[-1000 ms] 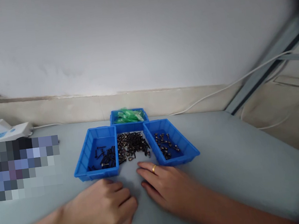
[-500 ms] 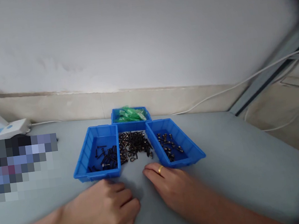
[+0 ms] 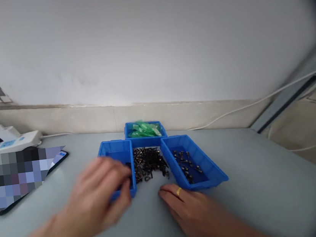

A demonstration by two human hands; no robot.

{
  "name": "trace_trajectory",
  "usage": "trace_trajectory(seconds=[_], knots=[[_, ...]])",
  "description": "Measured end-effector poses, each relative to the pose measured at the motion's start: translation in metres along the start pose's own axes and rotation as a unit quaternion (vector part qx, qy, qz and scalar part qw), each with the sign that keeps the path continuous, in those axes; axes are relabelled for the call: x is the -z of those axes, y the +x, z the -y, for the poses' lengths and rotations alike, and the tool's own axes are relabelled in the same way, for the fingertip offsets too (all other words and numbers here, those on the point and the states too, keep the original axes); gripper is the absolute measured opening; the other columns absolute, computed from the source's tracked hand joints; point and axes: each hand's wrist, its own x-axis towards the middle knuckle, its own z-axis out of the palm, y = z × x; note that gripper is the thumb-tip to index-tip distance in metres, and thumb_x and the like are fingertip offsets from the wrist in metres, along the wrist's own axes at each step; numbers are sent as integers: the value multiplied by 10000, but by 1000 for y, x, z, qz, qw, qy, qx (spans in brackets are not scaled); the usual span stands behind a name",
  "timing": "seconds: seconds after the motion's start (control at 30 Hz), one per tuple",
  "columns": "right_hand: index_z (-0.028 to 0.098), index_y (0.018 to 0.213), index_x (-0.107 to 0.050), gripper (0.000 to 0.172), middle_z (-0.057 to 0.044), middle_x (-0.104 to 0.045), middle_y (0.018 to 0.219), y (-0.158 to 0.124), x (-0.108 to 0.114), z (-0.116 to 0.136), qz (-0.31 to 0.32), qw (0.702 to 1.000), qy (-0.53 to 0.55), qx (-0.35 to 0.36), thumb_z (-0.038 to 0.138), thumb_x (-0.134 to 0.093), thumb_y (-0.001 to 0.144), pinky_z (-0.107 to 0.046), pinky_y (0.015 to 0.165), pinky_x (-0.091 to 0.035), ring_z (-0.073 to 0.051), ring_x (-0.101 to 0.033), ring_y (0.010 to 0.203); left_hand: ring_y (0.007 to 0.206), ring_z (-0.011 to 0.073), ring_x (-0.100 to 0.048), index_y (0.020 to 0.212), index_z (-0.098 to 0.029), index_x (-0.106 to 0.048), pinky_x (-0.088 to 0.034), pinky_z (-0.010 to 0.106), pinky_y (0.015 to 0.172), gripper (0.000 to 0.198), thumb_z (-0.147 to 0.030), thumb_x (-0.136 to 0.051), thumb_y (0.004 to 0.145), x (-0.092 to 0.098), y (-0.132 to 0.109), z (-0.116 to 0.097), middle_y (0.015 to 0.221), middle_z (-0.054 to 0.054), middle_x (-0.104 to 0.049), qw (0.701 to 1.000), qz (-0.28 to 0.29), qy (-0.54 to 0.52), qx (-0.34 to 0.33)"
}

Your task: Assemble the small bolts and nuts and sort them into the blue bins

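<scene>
Left hand (image 3: 98, 195), fingers curled, hangs blurred over the left blue plastic tray (image 3: 117, 146); right hand (image 3: 194, 210) bunches its fingers, neither hold clear. Small metal screws (image 3: 185, 167) already fill part of the right blue plastic tray (image 3: 208, 166); a loose dark screw pile (image 3: 149, 162) is left between.

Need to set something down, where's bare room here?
Broad bare table lies between the right blue tray and the metal post; a smaller patch, between the phone and the left blue tray. Crowded: the screw pile between both trays.
</scene>
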Motion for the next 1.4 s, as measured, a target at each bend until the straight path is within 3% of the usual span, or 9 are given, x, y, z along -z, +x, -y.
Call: trace_trajectory(seconds=[0.07, 0.17, 0.3, 0.47, 0.63, 0.83, 1.07, 1.27, 1.4], knots=[[103, 1092, -582, 423, -130, -647, 1083, 1, 2, 1, -4, 1000, -4, 5, -41, -401, 739, -333, 619, -573, -216, -677, 758, 911, 251, -533, 1057, -186, -501, -443, 406, 782, 204, -260, -489, 867, 2, 4, 22, 982, 70, -561, 984, -19, 51, 170], [112, 1064, -597, 386, -115, -665, 1037, 3, 8, 4, -17, 1000, 7, 14, -31, -414, 755, -322, 637, -567, -211, -670, 769, 1038, 283, -504, 1164, -230, -433, -433, 445, 841, 438, -398, -552, 778, -5, 3, 52, 1182, 77, -494, 917, -41, -67, 392], [144, 981, -617, 305, -84, -680, 925, 9, 19, 8, -85, 993, 68, 33, -2, -414, 807, -308, 693, -535, -202, -644, 799, 751, 218, -586, 1065, -174, -471, -492, 353, 620, 406, -402, -534, 735, -19, -2, 69, 873, 38, -548, 880, -23, -142, 452], [144, 951, -620, 218, -68, -656, 890, 34, 39, 12, -105, 982, 146, 54, 36, -457, 854, -299, 787, -482, -183, -594, 849, 587, 143, -537, 1054, -173, -480, -429, 247, 489, 385, -353, -513, 716, -26, -8, 69, 770, -14, -498, 853, -39, -207, 478], [123, 977, -640, 231, -90, -646, 948, 93, 52, 9, 59, 982, 105, 144, 29, -458, 872, -320, 847, -425, -188, -566, 893, 668, 159, -553, 1006, -197, -498, -459, 257, 562, 310, -337, -502, 728, -32, -12, 71, 790, -13, -512, 842, -70, -245, 476], [207, 850, -693, 217, 17, -688, 855, 150, 45, 6, 173, 953, 128, 213, 63, -536, 810, -228, 663, -426, -129, -599, 751, 683, 183, -562, 930, -215, -530, -472, 292, 611, 241, -318, -506, 714, -35, -14, 75, 769, -16, -524, 847, -86, -247, 464], [203, 831, -692, 220, 23, -688, 814, 151, 36, 10, 219, 946, 123, 206, 67, -522, 796, -224, 599, -404, -117, -583, 675, 701, 189, -563, 925, -218, -533, -477, 303, 640, 218, -313, -497, 732, -38, -16, 76, 787, -15, -533, 852, -89, -247, 452], [172, 763, -661, 176, -17, -671, 801, 152, 37, 12, 196, 962, 76, 177, 58, -531, 793, -247, 593, -409, -146, -594, 697, 694, 184, -562, 926, -213, -541, -470, 292, 610, 214, -306, -498, 738, -39, -17, 78, 817, -6, -538, 855, -88, -244, 449], [141, 870, -636, 179, -67, -665, 871, 150, 38, 15, 164, 976, 41, 139, 24, -525, 791, -262, 610, -427, -175, -608, 763, 710, 189, -571, 925, -208, -550, -482, 299, 626, 221, -316, -506, 737, -40, -17, 78, 822, -1, -543, 856, -89, -244, 448]])
